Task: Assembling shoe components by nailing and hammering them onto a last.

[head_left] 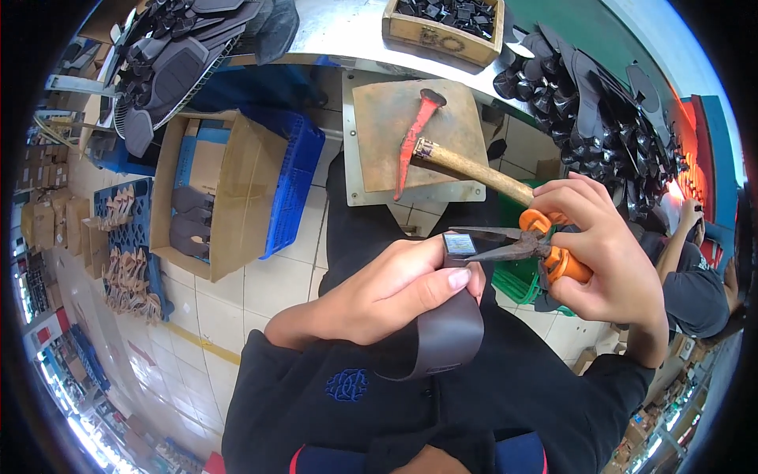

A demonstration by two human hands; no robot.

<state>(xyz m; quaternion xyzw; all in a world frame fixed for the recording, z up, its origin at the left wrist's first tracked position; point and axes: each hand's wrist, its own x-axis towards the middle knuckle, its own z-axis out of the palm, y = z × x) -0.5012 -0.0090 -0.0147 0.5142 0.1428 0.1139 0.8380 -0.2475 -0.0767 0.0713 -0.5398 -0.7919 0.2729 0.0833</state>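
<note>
left hand (387,288) curled, right hand (612,249) gripping pliers (532,246)

At my 12 o'clock: metal bench (339,35) bearing a wooden box (442,44) and, toward 2, piled black shoe parts (588,103). Nearer me, a metal plate (454,193) carries a brown board (458,118), hammer (474,171) contact unclear.

white glare on the metal bench (341,30), edges bowed.
</note>
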